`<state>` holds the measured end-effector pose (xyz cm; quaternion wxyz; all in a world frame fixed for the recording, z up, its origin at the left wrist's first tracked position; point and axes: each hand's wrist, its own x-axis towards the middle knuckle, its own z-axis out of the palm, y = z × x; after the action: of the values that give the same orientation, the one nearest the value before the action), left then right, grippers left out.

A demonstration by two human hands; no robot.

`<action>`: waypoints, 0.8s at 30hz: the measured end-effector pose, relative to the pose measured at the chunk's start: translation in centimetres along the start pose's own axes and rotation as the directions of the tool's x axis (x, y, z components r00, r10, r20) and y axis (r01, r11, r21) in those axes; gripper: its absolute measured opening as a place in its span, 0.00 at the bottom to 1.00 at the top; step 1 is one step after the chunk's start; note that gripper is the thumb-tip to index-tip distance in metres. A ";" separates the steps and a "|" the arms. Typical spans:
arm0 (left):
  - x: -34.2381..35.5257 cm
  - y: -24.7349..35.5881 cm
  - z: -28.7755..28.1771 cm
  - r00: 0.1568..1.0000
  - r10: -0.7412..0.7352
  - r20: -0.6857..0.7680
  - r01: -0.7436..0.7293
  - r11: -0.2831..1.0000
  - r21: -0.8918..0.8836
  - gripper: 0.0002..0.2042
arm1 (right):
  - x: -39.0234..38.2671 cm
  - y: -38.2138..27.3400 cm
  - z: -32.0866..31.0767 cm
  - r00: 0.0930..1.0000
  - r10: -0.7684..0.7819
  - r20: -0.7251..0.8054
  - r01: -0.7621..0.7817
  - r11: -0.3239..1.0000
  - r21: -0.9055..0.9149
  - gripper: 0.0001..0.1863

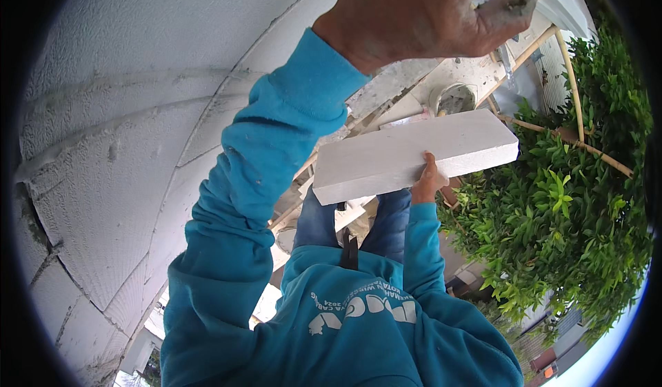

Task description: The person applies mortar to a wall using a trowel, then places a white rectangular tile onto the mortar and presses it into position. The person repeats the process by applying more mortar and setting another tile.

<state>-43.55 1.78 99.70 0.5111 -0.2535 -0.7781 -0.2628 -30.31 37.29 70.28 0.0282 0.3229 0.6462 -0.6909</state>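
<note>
A long white lightweight concrete block (407,146) is held out in front of my body, level with my thighs. My right hand (427,181) grips it from its near edge, the thumb on the near side and the other fingers hidden beneath. High in the view, close to the camera, my left hand (420,18) is raised with its fingers curled. Grey mortar is smeared on a fingertip. The upper part of this hand is cut off by the frame, and I cannot make out what it holds, if anything.
A white block wall (110,153) with mortared joints rises close on my left. Beyond the held block stands a round bucket (456,99) with grey mortar, on splattered boards. Bamboo poles (571,87) and a leafy tree (545,215) are at the right.
</note>
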 end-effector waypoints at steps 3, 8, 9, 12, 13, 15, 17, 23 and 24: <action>-12.2 11.0 -3.0 0.856 -0.516 -0.006 0.516 0.855 0.059 0.14 | -1.7 2.6 2.7 0.998 0.053 0.033 -0.050 0.995 -0.090 0.37; -31.3 25.0 -10.2 0.029 -0.992 -0.121 0.974 0.001 0.227 0.13 | -2.8 8.6 5.1 0.985 0.105 0.138 -0.082 0.983 -0.165 0.42; -35.6 27.6 -10.7 -0.107 -0.978 -0.182 0.949 -0.154 0.274 0.14 | -2.0 10.2 5.3 0.983 0.084 0.163 -0.059 0.986 -0.155 0.42; -44.9 33.2 -14.3 -0.659 -0.751 -0.035 0.749 -0.660 0.059 0.29 | -3.5 12.8 6.7 0.993 0.096 0.065 -0.074 0.957 -0.279 0.43; -47.5 33.9 -14.3 -0.795 -0.607 0.023 0.595 -0.786 -0.166 0.36 | -3.9 13.6 8.9 0.994 0.105 0.020 -0.094 0.944 -0.315 0.43; -52.0 35.4 -13.0 -0.885 -0.400 0.238 0.260 -0.849 -0.460 0.47 | -2.4 15.9 9.1 0.954 0.244 0.173 -0.206 0.955 -0.212 0.45; -56.6 34.7 -12.5 -0.822 -0.345 0.453 0.005 -0.800 -0.600 0.46 | -1.4 19.8 9.4 0.973 0.170 0.156 -0.131 0.964 -0.232 0.46; -62.9 33.0 -10.1 -0.774 -0.450 0.445 -0.025 -0.681 -0.732 0.34 | -3.8 24.5 12.6 0.976 0.167 0.141 -0.112 0.937 -0.332 0.48; -64.5 32.5 -9.2 -0.788 -0.436 0.434 -0.024 -0.683 -0.730 0.32 | -3.0 25.5 12.3 0.972 0.176 0.155 -0.127 0.950 -0.284 0.49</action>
<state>6.60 11.32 47.84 0.0521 0.5887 -0.0383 -0.8057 -21.39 20.76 48.87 0.1830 0.3019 0.7028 -0.6176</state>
